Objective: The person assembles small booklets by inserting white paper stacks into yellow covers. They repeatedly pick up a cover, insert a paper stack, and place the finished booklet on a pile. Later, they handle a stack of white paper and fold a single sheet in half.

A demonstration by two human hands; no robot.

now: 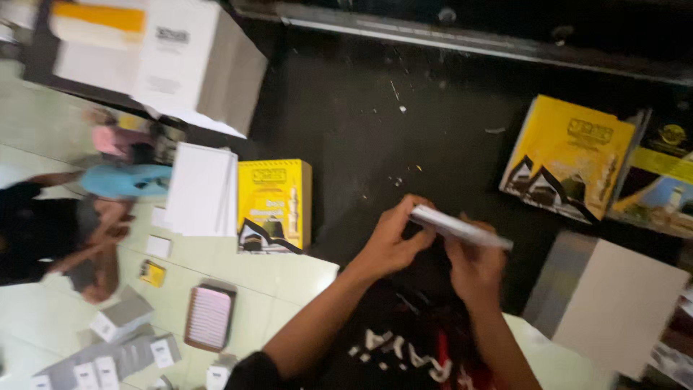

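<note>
— Hands first: what are they doing?

— Both meet over the dark work surface (433, 130). The left hand (390, 242) pinches one end of a thin white booklet (462, 227) between thumb and fingers; the right hand (473, 267) is clamped on it from below, nearer its other end. The booklet is held flat and edge-on to the camera, just above the person's chest, clear of the surface.

— And the surface itself?

— Black, matt, speckled with small pale scraps and dust. A metal rail (469, 43) runs along its far edge. On it, far left, stands a big white carton (173, 58); beside that a stack of white sheets (202, 188), touching a yellow booklet (274, 206) with a black-and-white picture at its bottom. On the right lies a second yellow booklet (570, 159), tilted, with a darker cover (660, 180) just beside it, and nearer the camera a grey-white board (613, 303).

— The room?

— Pale green floor tiles (289, 274) lie below the surface's left edge. Small white and grey boxes (123, 318) are scattered there, plus a pink ridged rectangular thing (209, 316) and a little yellow packet (152, 273). Another person (79, 224), blurred, sits on the floor at the far left, well apart from the hands.
</note>
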